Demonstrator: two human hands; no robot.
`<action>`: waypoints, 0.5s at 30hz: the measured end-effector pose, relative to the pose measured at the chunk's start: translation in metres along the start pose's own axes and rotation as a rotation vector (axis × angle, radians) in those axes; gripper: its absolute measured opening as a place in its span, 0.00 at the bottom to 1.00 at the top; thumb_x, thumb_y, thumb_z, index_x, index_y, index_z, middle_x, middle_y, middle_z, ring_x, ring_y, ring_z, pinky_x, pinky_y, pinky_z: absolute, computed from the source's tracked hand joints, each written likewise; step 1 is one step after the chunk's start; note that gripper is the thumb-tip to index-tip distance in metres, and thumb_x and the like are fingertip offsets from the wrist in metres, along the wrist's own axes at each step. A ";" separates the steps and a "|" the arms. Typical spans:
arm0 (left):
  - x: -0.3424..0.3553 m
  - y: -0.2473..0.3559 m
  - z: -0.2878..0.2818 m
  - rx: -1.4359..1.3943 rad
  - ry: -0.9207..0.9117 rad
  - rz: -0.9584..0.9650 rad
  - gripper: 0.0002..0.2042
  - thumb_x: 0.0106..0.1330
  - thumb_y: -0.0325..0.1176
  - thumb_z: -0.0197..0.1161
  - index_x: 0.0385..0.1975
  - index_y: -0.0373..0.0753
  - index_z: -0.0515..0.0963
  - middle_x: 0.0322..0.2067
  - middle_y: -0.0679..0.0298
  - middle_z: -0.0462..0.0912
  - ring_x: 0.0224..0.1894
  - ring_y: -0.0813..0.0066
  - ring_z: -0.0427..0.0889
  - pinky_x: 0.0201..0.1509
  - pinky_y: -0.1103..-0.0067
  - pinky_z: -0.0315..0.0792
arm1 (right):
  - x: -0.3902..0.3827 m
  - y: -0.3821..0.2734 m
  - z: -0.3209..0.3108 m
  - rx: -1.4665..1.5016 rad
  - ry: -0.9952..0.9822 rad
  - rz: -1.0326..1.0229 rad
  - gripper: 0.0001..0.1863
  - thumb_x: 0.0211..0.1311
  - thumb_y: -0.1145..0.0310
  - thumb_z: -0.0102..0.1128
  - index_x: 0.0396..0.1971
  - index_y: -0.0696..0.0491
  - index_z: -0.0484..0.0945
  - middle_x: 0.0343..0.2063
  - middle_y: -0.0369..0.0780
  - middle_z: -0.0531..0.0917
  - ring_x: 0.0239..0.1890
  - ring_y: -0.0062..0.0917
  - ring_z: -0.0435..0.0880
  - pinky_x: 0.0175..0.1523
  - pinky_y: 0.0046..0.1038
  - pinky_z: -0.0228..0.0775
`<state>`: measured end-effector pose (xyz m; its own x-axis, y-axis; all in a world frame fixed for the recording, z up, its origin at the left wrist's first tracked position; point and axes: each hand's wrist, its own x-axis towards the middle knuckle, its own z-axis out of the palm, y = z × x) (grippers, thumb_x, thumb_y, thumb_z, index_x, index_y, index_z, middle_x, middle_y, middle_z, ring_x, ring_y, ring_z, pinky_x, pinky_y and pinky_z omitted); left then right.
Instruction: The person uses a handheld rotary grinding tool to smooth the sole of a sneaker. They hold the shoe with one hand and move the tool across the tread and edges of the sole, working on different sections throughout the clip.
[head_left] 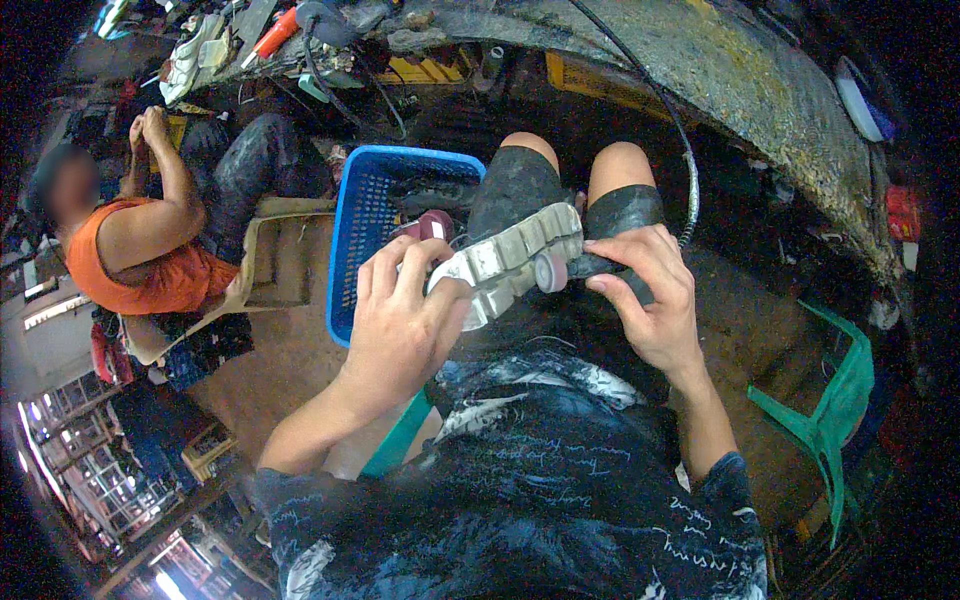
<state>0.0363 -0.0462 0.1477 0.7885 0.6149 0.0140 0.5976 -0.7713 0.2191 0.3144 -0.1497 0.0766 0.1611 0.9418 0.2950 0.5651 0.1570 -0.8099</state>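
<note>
My left hand is closed around one end of a pale grey, chunky piece with deep-cut blocks in rows, something like a thick shoe sole. It is held tilted above my lap. In my right hand, thumb and fingers pinch a dark handpiece. This tool carries a small round pinkish-grey grinding wheel, which sits against or very near the blocky piece's lower side; exact contact cannot be made out. A black cable hangs down toward my right hand, its lower end partly hidden.
A blue plastic basket with dark items and a maroon object stands left of my legs. A worn bench runs across the far side. On the right is a green plastic chair. A person in orange sits at left.
</note>
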 end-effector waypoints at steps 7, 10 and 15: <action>0.015 0.000 0.013 0.323 -0.133 0.151 0.12 0.61 0.34 0.68 0.38 0.33 0.86 0.58 0.53 0.79 0.67 0.51 0.74 0.70 0.58 0.69 | -0.002 0.000 -0.004 -0.017 -0.005 -0.007 0.16 0.61 0.65 0.77 0.48 0.50 0.89 0.40 0.41 0.87 0.45 0.38 0.84 0.54 0.39 0.69; 0.021 0.003 0.021 0.359 -0.075 0.208 0.13 0.59 0.32 0.62 0.37 0.28 0.85 0.52 0.52 0.80 0.64 0.56 0.76 0.69 0.63 0.70 | -0.002 0.000 -0.004 -0.019 0.002 -0.001 0.16 0.62 0.65 0.76 0.48 0.50 0.89 0.40 0.41 0.87 0.45 0.38 0.84 0.54 0.39 0.69; 0.022 0.002 0.025 0.403 -0.074 0.215 0.13 0.59 0.31 0.62 0.38 0.27 0.84 0.50 0.52 0.79 0.59 0.56 0.77 0.65 0.65 0.72 | -0.003 0.000 -0.006 -0.027 -0.002 0.019 0.16 0.62 0.64 0.76 0.49 0.50 0.89 0.41 0.41 0.87 0.46 0.38 0.85 0.54 0.39 0.70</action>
<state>0.0581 -0.0382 0.1244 0.9003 0.4317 -0.0555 0.4165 -0.8915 -0.1780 0.3189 -0.1547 0.0787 0.1707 0.9452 0.2784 0.5832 0.1308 -0.8017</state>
